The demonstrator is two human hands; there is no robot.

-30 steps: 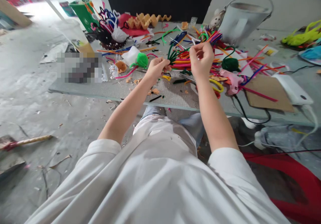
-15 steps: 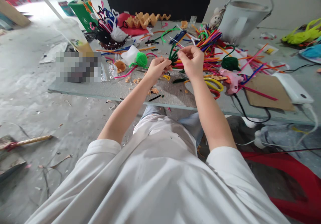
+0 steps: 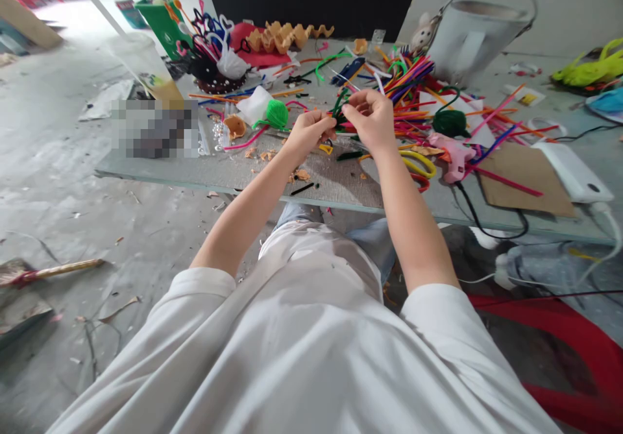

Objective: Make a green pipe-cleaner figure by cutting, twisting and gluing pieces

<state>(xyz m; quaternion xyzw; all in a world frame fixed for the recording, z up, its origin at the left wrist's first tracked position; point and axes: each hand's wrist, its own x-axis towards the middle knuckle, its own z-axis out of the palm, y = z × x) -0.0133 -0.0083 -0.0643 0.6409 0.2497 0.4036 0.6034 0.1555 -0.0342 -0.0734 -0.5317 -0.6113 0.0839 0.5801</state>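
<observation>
My left hand [image 3: 307, 132] and my right hand [image 3: 368, 117] are raised close together over the low table [image 3: 272, 174]. Both pinch a bunch of dark green pipe cleaners [image 3: 337, 104] whose strands fan upward between the fingers. The left fingers are closed on the lower end of the bunch. The right fingers are curled over its top. A heap of coloured pipe cleaners [image 3: 413, 74] lies just behind the hands.
A pink glue gun [image 3: 450, 152] and yellow-handled scissors [image 3: 418, 161] lie right of my hands. A green yarn ball [image 3: 276, 114], a dark green yarn ball [image 3: 448, 122], brown cardboard [image 3: 523, 174], a white bucket [image 3: 470, 35] and a white device [image 3: 572, 171] are on the table too.
My right hand has come down and leftward from a raised position to meet the left hand at the green bunch. The left hand has barely moved.
</observation>
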